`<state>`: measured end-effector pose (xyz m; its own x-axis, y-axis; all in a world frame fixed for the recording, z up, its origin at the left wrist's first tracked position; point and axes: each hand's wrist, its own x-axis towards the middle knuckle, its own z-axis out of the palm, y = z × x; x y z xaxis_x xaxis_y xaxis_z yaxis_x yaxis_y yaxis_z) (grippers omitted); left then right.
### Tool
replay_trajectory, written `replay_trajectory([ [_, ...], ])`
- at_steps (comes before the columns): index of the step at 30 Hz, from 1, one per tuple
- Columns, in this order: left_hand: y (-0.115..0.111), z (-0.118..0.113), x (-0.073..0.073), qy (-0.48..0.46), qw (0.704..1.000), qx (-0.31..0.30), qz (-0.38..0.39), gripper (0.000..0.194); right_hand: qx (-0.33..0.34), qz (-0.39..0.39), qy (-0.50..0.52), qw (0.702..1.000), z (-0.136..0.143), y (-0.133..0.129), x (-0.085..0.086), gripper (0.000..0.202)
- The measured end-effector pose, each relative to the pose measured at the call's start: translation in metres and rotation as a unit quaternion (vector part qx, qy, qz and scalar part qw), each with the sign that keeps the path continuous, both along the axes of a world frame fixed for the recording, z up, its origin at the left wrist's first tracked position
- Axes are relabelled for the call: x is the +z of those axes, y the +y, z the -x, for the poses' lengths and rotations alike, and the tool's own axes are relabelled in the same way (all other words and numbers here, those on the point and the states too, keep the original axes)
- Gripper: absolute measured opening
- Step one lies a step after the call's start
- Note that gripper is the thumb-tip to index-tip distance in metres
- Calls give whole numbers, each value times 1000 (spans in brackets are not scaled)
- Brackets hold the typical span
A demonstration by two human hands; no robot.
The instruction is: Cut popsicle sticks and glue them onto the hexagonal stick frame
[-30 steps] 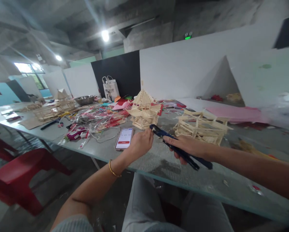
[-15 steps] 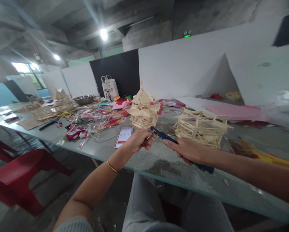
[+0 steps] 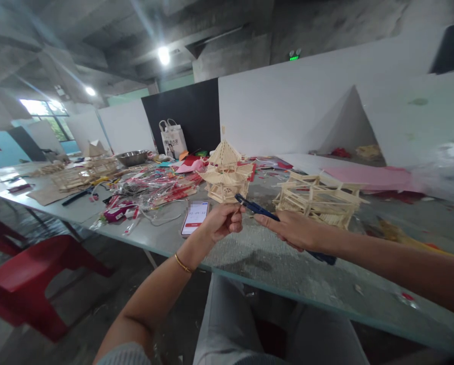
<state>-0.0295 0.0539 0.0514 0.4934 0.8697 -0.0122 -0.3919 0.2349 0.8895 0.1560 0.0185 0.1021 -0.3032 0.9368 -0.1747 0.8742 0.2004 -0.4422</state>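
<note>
My right hand (image 3: 297, 230) is wrapped round a dark blue plier-like tool (image 3: 263, 210), whose tip points left. Close to that tip, the fingers of my left hand (image 3: 226, 222) are pinched together; what they hold, if anything, is too small to make out. Just behind the hands stands a small pagoda of pale wooden sticks (image 3: 227, 175) with a pointed roof. A second stick structure (image 3: 318, 200), open-framed, sits behind my right hand. Left of my left hand lies a phone (image 3: 195, 218) with a timer on its screen.
Clear wrappers and red strips (image 3: 158, 187) cover the table's left side, near a purple-and-white power strip (image 3: 116, 212). Farther back are a metal bowl (image 3: 131, 157) and a white bag (image 3: 173, 140). Pink paper (image 3: 367, 177) lies at the right. A red stool (image 3: 48, 274) stands at the left.
My left hand has shifted slightly right, its fingers more curled. The tool's tip has moved slightly up and left, still close to my left fingertips.
</note>
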Motion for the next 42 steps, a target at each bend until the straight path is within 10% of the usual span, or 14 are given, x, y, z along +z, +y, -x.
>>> replay_trajectory([
  [10, 4, 2, -7, -58, 997, -47, -20, 10, 15, -133, -68, 989, -4, 9, -11, 60],
  [15, 2, -2, -12, -13, 990, 25, -137, 26, -10, -219, -118, 969, -5, 0, -11, 57],
  [33, 1, -4, -16, -44, 991, -21, -126, 26, -1, -213, -118, 970, -11, -1, -9, 57],
  [42, 4, -10, -17, 34, 989, 51, -134, 27, 2, -221, -164, 961, -12, 13, -15, 65],
])
